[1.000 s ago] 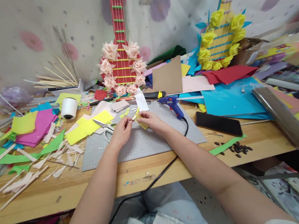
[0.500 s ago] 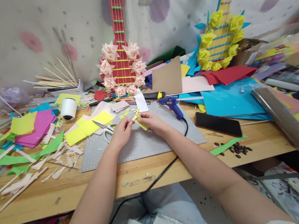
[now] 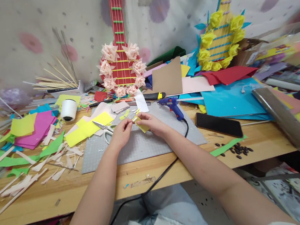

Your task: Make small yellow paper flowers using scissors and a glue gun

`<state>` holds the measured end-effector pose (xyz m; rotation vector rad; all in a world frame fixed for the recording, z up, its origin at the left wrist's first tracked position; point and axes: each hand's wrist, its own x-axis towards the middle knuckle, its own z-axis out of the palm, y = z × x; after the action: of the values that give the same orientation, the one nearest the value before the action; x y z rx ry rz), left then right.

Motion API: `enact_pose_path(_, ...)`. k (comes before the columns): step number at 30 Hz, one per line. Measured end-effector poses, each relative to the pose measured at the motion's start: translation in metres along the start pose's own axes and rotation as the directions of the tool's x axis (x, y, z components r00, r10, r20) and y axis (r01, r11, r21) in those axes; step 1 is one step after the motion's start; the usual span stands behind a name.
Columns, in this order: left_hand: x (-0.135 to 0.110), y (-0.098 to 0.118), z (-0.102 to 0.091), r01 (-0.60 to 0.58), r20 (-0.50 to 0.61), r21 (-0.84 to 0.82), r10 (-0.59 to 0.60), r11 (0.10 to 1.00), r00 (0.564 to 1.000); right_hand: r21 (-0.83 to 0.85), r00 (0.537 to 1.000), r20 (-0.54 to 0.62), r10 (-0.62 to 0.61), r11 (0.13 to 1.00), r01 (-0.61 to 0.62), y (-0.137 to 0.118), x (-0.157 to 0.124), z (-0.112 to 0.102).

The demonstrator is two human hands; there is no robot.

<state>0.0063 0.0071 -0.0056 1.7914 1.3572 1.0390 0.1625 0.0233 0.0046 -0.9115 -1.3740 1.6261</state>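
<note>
Over the grey cutting mat (image 3: 100,158), my right hand (image 3: 154,124) pinches a small piece of yellow paper (image 3: 142,127) between thumb and fingers. A thin white strip (image 3: 135,119) shows at its upper left edge. My left hand (image 3: 122,133) is closed in a pinch right beside that strip; what its fingertips hold is too small to make out. Scissors (image 3: 107,131) with pale handles lie open on the mat by my left hand, next to yellow paper sheets (image 3: 90,128). Small yellow scraps (image 3: 124,114) lie just beyond the hands.
A blue glue gun (image 3: 175,108) rests on the mat's right side, its black cable (image 3: 162,176) running under my right arm. A phone (image 3: 218,124) and black beads (image 3: 239,149) lie further right. Paper scraps (image 3: 33,179) cover the left. A red paper guitar (image 3: 122,69) stands behind.
The yellow paper has tilted slightly between my fingers. Both hands stay in nearly the same place; nothing else has visibly moved.
</note>
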Motion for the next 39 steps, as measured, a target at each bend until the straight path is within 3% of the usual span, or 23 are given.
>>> enact_pose_path(20, 0.0003, 0.0036, 0.0006, 0.025, 0.01, -0.052, -0.025, 0.998, 1.0, 0.055, 1.0, -0.011, -0.025, 0.998, 0.025, -0.001, -0.0003, 0.0014)
enact_pose_path(30, 0.0005, 0.0035, 0.0017, 0.009, 0.012, -0.012, -0.009, 1.0, 1.0, 0.013, 0.992, -0.04, -0.118, 0.993, 0.119, 0.0072, 0.0045, 0.0009)
enact_pose_path(39, 0.0011, 0.0006, 0.0021, -0.009, -0.006, -0.006, 0.009, 1.0, 1.0, 0.03, 0.994, -0.099, -0.043, 0.998, 0.047, 0.0047, 0.0049, 0.0033)
